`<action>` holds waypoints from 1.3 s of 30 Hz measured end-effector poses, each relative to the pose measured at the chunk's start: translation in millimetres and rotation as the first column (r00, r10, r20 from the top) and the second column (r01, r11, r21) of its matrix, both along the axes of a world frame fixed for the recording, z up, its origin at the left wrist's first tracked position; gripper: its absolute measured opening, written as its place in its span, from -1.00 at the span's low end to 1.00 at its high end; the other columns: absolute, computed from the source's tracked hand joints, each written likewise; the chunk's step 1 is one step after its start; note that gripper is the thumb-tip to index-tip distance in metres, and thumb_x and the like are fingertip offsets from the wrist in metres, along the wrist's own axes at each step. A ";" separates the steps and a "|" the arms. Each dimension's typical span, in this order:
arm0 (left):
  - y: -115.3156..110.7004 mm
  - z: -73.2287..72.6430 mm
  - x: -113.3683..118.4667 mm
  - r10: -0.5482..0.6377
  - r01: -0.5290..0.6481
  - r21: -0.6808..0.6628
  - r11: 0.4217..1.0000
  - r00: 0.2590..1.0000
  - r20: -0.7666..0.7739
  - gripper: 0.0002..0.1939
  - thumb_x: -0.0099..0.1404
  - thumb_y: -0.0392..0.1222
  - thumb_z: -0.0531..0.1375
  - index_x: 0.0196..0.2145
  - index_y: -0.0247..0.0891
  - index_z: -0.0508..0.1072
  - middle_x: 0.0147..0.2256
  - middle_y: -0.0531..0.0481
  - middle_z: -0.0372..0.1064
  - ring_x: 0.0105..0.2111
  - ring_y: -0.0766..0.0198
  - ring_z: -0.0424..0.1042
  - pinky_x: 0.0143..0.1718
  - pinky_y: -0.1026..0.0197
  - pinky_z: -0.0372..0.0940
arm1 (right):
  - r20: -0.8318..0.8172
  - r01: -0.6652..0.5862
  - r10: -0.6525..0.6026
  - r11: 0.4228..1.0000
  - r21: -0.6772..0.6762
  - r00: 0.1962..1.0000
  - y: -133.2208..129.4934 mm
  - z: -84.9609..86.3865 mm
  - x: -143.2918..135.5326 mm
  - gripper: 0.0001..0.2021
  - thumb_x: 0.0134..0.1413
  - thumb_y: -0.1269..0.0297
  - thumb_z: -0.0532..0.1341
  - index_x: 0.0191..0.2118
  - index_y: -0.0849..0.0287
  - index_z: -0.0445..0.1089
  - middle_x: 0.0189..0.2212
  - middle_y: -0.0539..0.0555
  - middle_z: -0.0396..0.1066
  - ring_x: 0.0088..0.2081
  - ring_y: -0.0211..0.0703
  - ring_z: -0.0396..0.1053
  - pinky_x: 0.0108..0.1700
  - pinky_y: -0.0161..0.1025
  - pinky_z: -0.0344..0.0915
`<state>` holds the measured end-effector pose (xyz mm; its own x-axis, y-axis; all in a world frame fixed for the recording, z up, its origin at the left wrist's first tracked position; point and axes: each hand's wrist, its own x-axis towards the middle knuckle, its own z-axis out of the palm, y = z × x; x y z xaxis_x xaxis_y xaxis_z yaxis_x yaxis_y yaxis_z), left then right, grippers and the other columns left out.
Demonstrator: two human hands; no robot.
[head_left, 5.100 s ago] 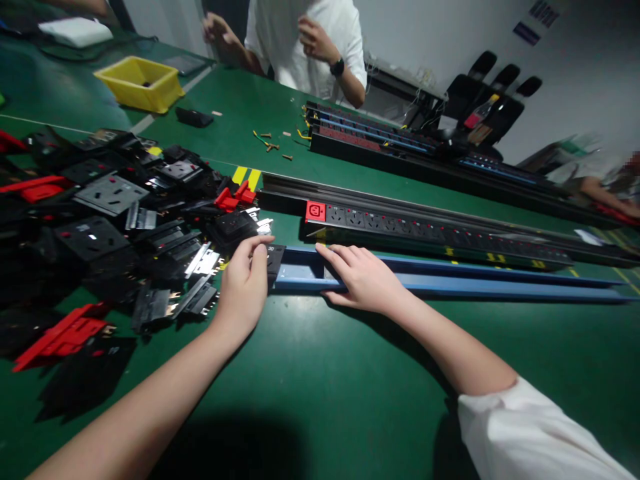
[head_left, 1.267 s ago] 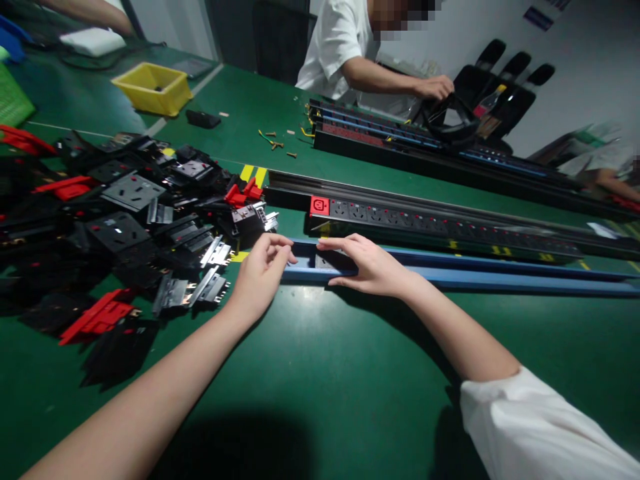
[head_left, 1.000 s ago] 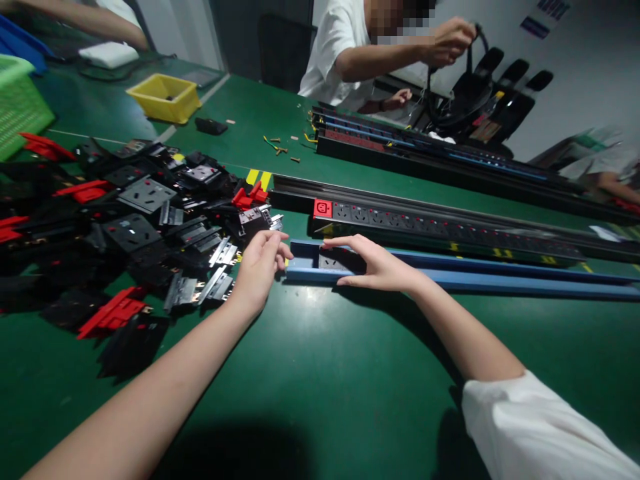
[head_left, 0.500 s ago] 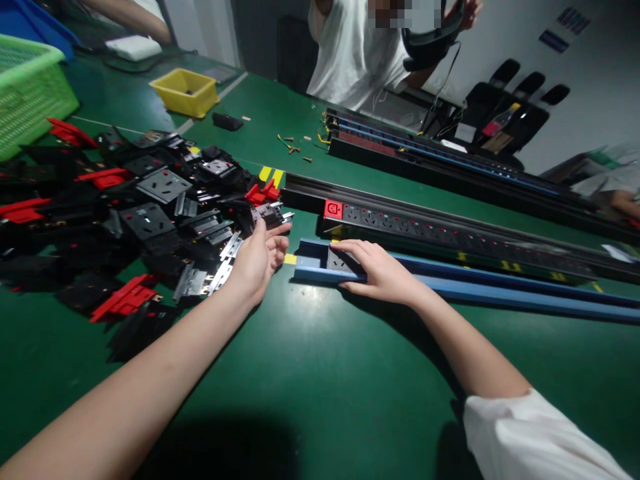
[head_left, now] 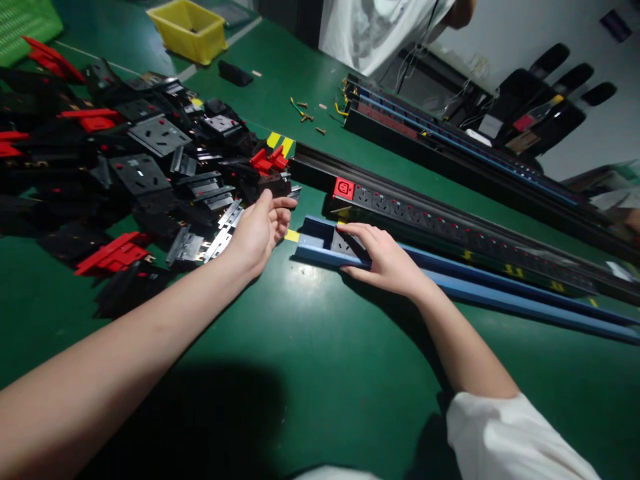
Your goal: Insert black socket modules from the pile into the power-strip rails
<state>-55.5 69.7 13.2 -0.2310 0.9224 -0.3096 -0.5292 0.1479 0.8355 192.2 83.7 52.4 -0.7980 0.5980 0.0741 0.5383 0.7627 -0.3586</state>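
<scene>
My right hand [head_left: 387, 260] straddles the near end of a long blue channel [head_left: 313, 252], fingers over its far wall and thumb at its near wall. Between them sits a dark socket module [head_left: 343, 244], gripped inside the channel and partly covered by the hand. My left hand [head_left: 260, 233] is at the right edge of a heap of loose socket modules [head_left: 143, 175], with its fingers loosely curled and apart. Just beyond its fingertips lies another black socket module [head_left: 274, 183]; I see nothing held in that hand.
Behind the blue channel lies a black power strip [head_left: 425, 217] with a red end socket [head_left: 344, 189]. Farther back are more long strips [head_left: 450, 150], loose screws [head_left: 307, 118], a yellow bin [head_left: 187, 33] and a green basket [head_left: 30, 27]. A person in white [head_left: 373, 30] stands across the table.
The view has tipped downward, so the far objects sit higher in the picture. Both hands keep nearly the same places at the channel and the heap.
</scene>
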 end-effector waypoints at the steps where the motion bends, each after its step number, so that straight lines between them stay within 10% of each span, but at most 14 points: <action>1: 0.4 -0.5 -0.2 -0.002 0.002 0.006 1.000 1.000 0.008 -0.58 0.45 0.05 0.01 -0.36 -0.34 0.42 -0.58 0.08 0.18 -0.67 0.48 0.13 -0.66 0.42 0.04 | 0.000 0.001 -0.001 1.000 -0.003 1.000 -0.1 0.1 0.0 -0.31 0.18 0.18 0.26 0.36 0.00 0.02 0.30 0.18 0.21 0.28 0.14 0.20 0.19 0.10 0.23; 8: -3.6 -9.2 2.8 -0.023 0.044 0.110 0.993 0.983 -0.182 -0.61 0.39 -0.03 -0.02 -0.41 -0.32 0.44 -0.54 0.03 0.23 -0.58 0.41 0.18 -0.54 0.37 0.12 | 0.010 -0.002 0.002 1.000 0.014 1.000 0.8 -1.8 0.5 -0.30 0.17 0.17 0.27 0.36 -0.02 0.01 0.29 0.19 0.20 0.27 0.15 0.21 0.18 0.10 0.23; 16: -18.3 -12.8 9.7 -0.087 0.254 0.188 0.949 0.782 -0.618 -0.59 0.37 -0.02 -0.04 -0.37 -0.25 0.53 -0.50 0.00 0.34 -0.52 0.32 0.21 -0.43 0.24 0.17 | 0.025 0.003 -0.003 1.000 0.024 1.000 1.0 -2.4 0.8 -0.28 0.15 0.19 0.29 0.36 -0.01 0.01 0.29 0.20 0.21 0.25 0.16 0.23 0.16 0.10 0.24; 23: -21.7 -14.4 10.6 -0.012 0.183 0.167 0.969 0.706 -0.708 -0.58 0.38 0.01 0.02 -0.40 -0.28 0.54 -0.52 0.00 0.36 -0.51 0.29 0.28 -0.45 0.24 0.19 | 0.021 0.004 -0.005 1.000 0.017 1.000 1.3 -2.0 0.2 -0.30 0.15 0.19 0.29 0.36 0.01 0.03 0.29 0.18 0.21 0.25 0.14 0.23 0.16 0.08 0.25; 32: -17.6 -16.7 9.4 0.013 0.156 0.235 0.959 0.808 -0.589 -0.55 0.44 0.03 -0.06 0.07 -0.22 0.44 -0.24 -0.05 0.46 -0.50 0.36 0.32 -0.49 0.27 0.22 | 0.004 0.004 -0.004 1.000 0.013 1.000 0.3 -1.1 0.6 -0.29 0.16 0.20 0.29 0.36 0.01 0.02 0.29 0.18 0.22 0.25 0.13 0.23 0.18 0.08 0.24; 39: -27.7 -14.2 16.8 -0.055 0.254 0.123 0.959 0.595 -0.802 -0.55 0.30 0.08 0.19 0.01 -0.23 0.26 -0.15 -0.06 0.39 -0.35 0.29 0.39 -0.27 0.16 0.32 | 0.009 0.000 0.000 1.000 0.027 1.000 1.0 -1.9 -0.1 -0.28 0.15 0.19 0.29 0.37 0.02 0.01 0.29 0.19 0.21 0.28 0.12 0.21 0.19 0.09 0.24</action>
<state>-38.7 42.1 -1.0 -0.1393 0.9832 0.1177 0.3598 -0.0604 0.9311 192.1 84.6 50.4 -0.7987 0.5960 0.0829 0.5415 0.7719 -0.3331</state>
